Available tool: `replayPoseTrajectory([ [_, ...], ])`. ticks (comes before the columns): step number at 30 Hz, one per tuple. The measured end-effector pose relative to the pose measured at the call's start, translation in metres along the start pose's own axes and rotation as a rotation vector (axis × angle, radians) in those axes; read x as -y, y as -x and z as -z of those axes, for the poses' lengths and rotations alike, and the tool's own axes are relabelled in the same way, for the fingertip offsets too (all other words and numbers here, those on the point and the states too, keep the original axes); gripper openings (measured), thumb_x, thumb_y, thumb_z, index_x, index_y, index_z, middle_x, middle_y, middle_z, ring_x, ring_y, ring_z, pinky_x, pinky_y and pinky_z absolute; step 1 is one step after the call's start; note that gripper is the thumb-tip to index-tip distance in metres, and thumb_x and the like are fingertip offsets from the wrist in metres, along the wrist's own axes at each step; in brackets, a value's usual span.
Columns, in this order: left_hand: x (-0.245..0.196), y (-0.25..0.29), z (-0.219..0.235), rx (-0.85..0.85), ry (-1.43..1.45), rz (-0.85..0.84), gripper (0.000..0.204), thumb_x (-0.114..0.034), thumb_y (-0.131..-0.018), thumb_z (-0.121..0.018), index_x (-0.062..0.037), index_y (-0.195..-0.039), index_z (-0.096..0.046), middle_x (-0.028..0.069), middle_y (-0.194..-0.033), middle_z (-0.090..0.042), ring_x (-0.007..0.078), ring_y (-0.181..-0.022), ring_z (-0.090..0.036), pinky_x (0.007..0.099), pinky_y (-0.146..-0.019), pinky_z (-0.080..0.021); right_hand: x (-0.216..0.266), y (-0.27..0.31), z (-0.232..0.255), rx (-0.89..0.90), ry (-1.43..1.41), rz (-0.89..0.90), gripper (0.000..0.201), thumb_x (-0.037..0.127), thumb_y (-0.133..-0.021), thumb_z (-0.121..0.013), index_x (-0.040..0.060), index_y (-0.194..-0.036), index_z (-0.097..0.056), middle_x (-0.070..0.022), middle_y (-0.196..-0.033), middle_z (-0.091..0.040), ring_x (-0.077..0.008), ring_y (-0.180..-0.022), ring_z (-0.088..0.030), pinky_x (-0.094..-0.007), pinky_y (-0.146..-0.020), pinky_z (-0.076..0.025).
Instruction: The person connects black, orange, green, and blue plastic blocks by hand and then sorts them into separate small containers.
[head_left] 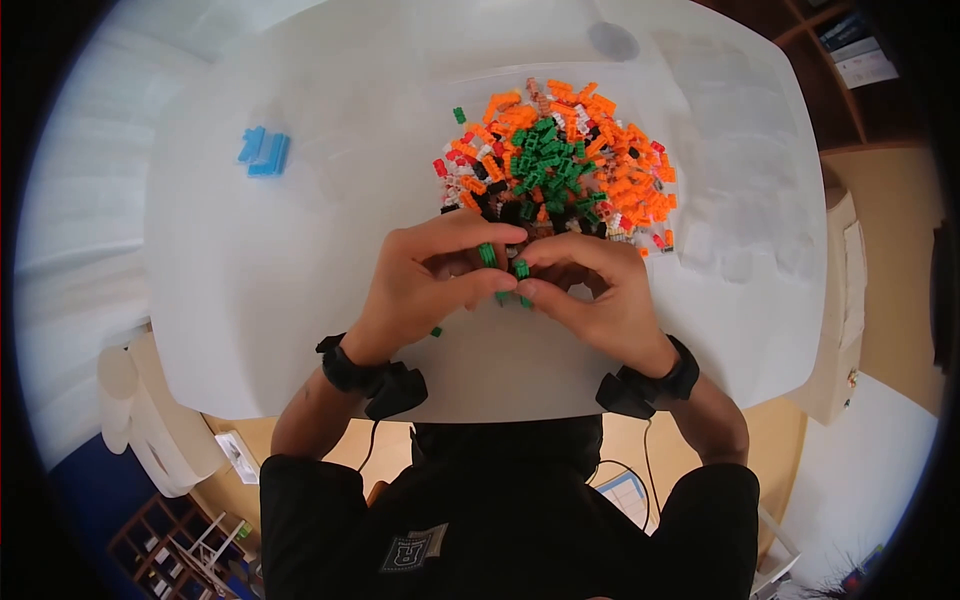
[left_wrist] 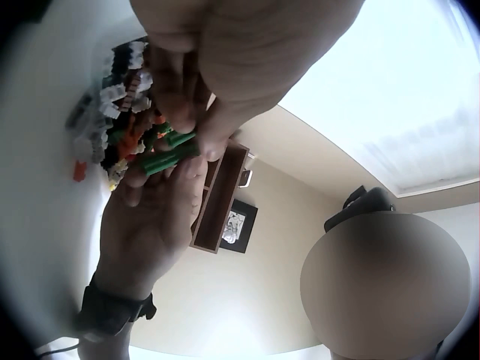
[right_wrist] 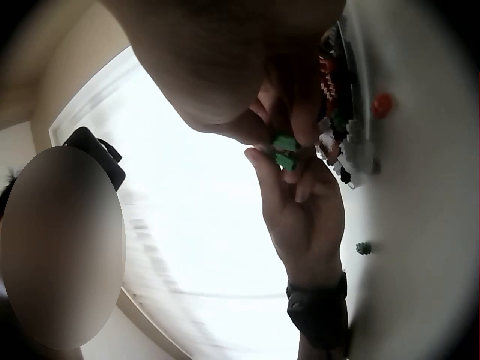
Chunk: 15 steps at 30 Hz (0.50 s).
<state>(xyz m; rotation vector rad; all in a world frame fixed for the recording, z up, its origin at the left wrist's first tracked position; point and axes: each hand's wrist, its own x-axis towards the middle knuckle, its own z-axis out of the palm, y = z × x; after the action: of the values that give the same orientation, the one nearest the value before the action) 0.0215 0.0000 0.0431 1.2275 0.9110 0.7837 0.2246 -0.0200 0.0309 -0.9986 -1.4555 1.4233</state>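
Note:
Both hands meet over the near side of the table, just in front of a heap of small bricks. My left hand [head_left: 420, 275] pinches a green building brick [head_left: 487, 255] between thumb and fingers. Close beside it, my right hand [head_left: 605, 290] grips another green building brick [head_left: 521, 269] with thumb and index finger. In the right wrist view two green pieces [right_wrist: 285, 160] show one above the other between the fingertips. From the left wrist, the green pieces [left_wrist: 169, 159] look long and lie side by side. Fingers cover part of them.
The heap of orange, white, black and red bricks [head_left: 635, 185] has a cluster of green bricks [head_left: 548, 158] on top. Light blue bricks [head_left: 265, 152] stand at the left of the white table [head_left: 300, 260]. One loose green brick [head_left: 436, 331] lies near the left wrist.

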Motion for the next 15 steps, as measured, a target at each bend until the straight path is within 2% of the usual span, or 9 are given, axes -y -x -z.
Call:
replayPoseTrajectory([
  [2, 0.005, -0.001, 0.002, -0.015, 0.006, -0.057, 0.037, -0.001, -0.076, -0.075, -0.0039, -0.112, -0.067, 0.0013, -0.084, -0.059, 0.0050, -0.062, -0.052, 0.0191, -0.053, -0.039, -0.003, -0.001, -0.002, -0.034, -0.004, 0.051, 0.021, -0.002, -0.077, -0.072, 0.0009, -0.097, -0.065, -0.0054, -0.083, -0.066, -0.0086, -0.065, -0.060, -0.0222, -0.056, -0.048],
  [4, 0.008, -0.001, 0.003, 0.005, -0.149, -0.230, 0.042, -0.001, -0.075, -0.076, -0.0050, -0.116, -0.066, 0.0006, -0.084, -0.058, 0.0052, -0.062, -0.052, 0.0193, -0.055, -0.040, -0.003, -0.001, -0.002, -0.044, 0.093, 0.131, 0.022, -0.002, -0.077, -0.072, 0.0011, -0.098, -0.066, -0.0056, -0.082, -0.066, -0.0088, -0.064, -0.060, -0.0223, -0.056, -0.048],
  [5, 0.005, 0.000, 0.003, -0.005, -0.145, -0.225, 0.042, -0.001, -0.075, -0.076, -0.0050, -0.116, -0.066, 0.0006, -0.084, -0.058, 0.0052, -0.062, -0.052, 0.0193, -0.055, -0.040, -0.002, 0.000, -0.002, -0.034, 0.091, 0.126, 0.022, -0.002, -0.077, -0.072, 0.0011, -0.098, -0.066, -0.0056, -0.082, -0.066, -0.0088, -0.064, -0.060, -0.0223, -0.056, -0.048],
  [7, -0.001, 0.002, 0.003, -0.014, -0.214, -0.141, 0.040, 0.003, -0.070, -0.077, -0.0002, -0.109, -0.067, 0.0058, -0.087, -0.060, 0.0088, -0.076, -0.055, 0.0196, -0.061, -0.041, 0.000, -0.001, -0.001, -0.042, 0.176, 0.193, 0.021, -0.002, -0.078, -0.071, 0.0015, -0.098, -0.066, -0.0055, -0.082, -0.066, -0.0090, -0.063, -0.059, -0.0222, -0.057, -0.047],
  [8, 0.001, 0.003, 0.002, -0.017, -0.210, -0.137, 0.040, 0.003, -0.070, -0.077, -0.0002, -0.109, -0.067, 0.0058, -0.087, -0.060, 0.0088, -0.076, -0.055, 0.0196, -0.061, -0.041, 0.000, -0.002, -0.001, -0.039, 0.176, 0.188, 0.021, -0.002, -0.078, -0.071, 0.0015, -0.098, -0.066, -0.0055, -0.082, -0.066, -0.0090, -0.063, -0.059, -0.0222, -0.057, -0.047],
  [10, 0.005, 0.005, -0.002, -0.082, 0.020, -0.075, 0.036, 0.000, -0.072, -0.078, -0.0048, -0.107, -0.067, 0.0009, -0.086, -0.059, 0.0054, -0.064, -0.053, 0.0200, -0.057, -0.041, -0.001, -0.001, -0.001, -0.051, 0.141, 0.171, 0.019, -0.002, -0.078, -0.070, 0.0018, -0.097, -0.067, -0.0050, -0.081, -0.066, -0.0087, -0.064, -0.058, -0.0219, -0.057, -0.047],
  [11, 0.009, 0.004, -0.001, -0.083, 0.026, -0.072, 0.036, 0.000, -0.072, -0.078, -0.0048, -0.107, -0.067, 0.0009, -0.086, -0.059, 0.0054, -0.064, -0.053, 0.0200, -0.057, -0.041, -0.002, -0.001, -0.001, -0.049, 0.143, 0.165, 0.019, -0.002, -0.078, -0.070, 0.0018, -0.097, -0.067, -0.0050, -0.081, -0.066, -0.0087, -0.064, -0.058, -0.0219, -0.057, -0.047],
  [13, 0.016, 0.003, 0.004, -0.022, -0.073, -0.198, 0.031, -0.001, -0.071, -0.079, -0.0045, -0.100, -0.068, 0.0023, -0.087, -0.061, 0.0054, -0.064, -0.053, 0.0197, -0.057, -0.041, -0.005, 0.001, -0.001, -0.082, 0.067, 0.113, 0.022, -0.004, -0.078, -0.070, 0.0022, -0.098, -0.066, -0.0059, -0.083, -0.067, -0.0088, -0.065, -0.060, -0.0215, -0.058, -0.048],
  [15, 0.015, 0.004, 0.005, -0.014, -0.092, -0.203, 0.030, -0.001, -0.071, -0.079, -0.0043, -0.099, -0.068, 0.0030, -0.087, -0.061, 0.0056, -0.063, -0.053, 0.0198, -0.055, -0.041, -0.007, 0.002, -0.004, -0.090, -0.001, 0.095, 0.024, -0.005, -0.077, -0.070, 0.0017, -0.099, -0.065, -0.0068, -0.085, -0.066, -0.0095, -0.067, -0.061, -0.0214, -0.060, -0.050],
])
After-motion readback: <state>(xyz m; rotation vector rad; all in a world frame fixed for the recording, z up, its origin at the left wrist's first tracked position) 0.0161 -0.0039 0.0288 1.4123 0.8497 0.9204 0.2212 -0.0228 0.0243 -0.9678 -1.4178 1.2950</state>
